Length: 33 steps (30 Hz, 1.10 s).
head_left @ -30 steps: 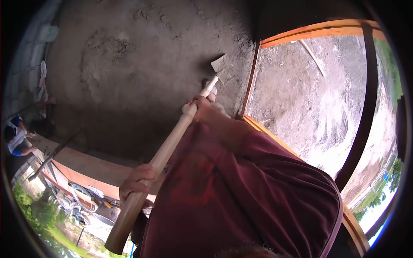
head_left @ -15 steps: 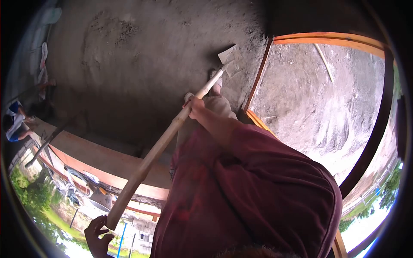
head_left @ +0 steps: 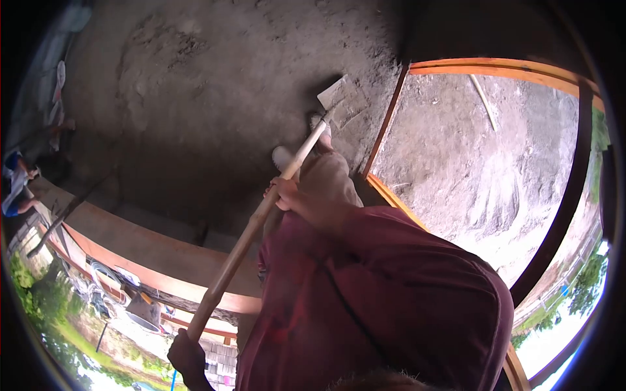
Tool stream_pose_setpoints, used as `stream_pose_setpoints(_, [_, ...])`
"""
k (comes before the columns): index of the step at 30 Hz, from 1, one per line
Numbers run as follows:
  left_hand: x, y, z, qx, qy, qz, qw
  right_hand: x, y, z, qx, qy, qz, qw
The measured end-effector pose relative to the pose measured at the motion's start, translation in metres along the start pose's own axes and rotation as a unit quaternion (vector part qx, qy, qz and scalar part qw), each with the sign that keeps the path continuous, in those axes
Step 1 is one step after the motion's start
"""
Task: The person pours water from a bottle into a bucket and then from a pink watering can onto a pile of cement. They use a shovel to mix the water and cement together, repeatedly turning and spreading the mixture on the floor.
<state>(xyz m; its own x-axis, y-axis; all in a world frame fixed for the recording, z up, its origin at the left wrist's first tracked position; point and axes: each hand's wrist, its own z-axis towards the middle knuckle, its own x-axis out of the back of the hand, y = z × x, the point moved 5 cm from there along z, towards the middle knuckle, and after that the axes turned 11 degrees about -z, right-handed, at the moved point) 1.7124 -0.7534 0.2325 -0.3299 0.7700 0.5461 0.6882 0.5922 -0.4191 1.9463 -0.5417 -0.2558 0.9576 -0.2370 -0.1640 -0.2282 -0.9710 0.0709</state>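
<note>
Head view: since 0.5 s ago, the long wooden-handled hoe with grey metal blade (head_left: pixel 242 247) has drawn nearer, blade on the grey dirt floor (head_left: pixel 195 98) beside a pale shoe (head_left: pixel 282 156). Right hand (head_left: pixel 287 195) grips mid-handle, arm bent; left hand (head_left: pixel 184 355) clasps the handle's near end.

Your shirt (head_left: pixel 365 306): dark maroon fabric, loose and creased, fills lower half of view; thin dark seam line crosses it diagonally. Your right sleeve (head_left: pixel 375 225): same maroon, wide cut, forearm bare beyond hem. Your trousers (head_left: pixel 329 179): pale beige, plain, only one leg in view. Near shoe (head_left: pixel 282 156): whitish, rounded toe. Far shoe (head_left: pixel 319 125): light-coloured, mostly hidden, detail unclear. Your right hand (head_left: pixel 287 193): bare. Your left hand (head_left: pixel 186 357): bare, in deep shadow at frame edge, detail not legible.
</note>
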Motion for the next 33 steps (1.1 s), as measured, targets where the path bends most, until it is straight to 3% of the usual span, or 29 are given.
stream_pose_setpoints(3, [-0.040,0.010,-0.014,-0.076,0.089,-0.018,0.993,0.017,-0.002,0.008,-0.010,0.005,0.000,1.000])
stream_pose_setpoints(6, [-0.075,0.050,-0.028,-0.036,-0.005,-0.057,0.998,0.063,-0.014,0.016,-0.035,0.058,-0.061,0.996])
stream_pose_setpoints(8, [-0.106,0.079,-0.033,0.023,-0.119,-0.064,0.991,0.097,-0.031,0.029,0.006,0.076,-0.093,0.993])
stream_pose_setpoints(16, [-0.151,0.218,-0.055,0.055,-0.230,-0.122,0.964,0.181,-0.183,0.048,0.082,0.084,-0.278,0.953])
stream_pose_setpoints(22, [-0.140,0.298,-0.046,0.040,-0.236,-0.176,0.955,0.185,-0.270,0.033,0.110,0.120,-0.349,0.923])
stream_pose_setpoints(25, [-0.121,0.320,-0.032,0.033,-0.227,-0.200,0.953,0.178,-0.299,0.049,0.125,0.141,-0.227,0.955])
stream_pose_setpoints(31, [-0.060,0.312,0.000,0.020,-0.251,-0.233,0.939,0.148,-0.332,0.044,0.167,0.108,-0.194,0.961])
stream_pose_setpoints(33, [-0.050,0.291,0.004,0.011,-0.204,-0.219,0.954,0.128,-0.314,0.026,0.136,0.117,-0.180,0.967])
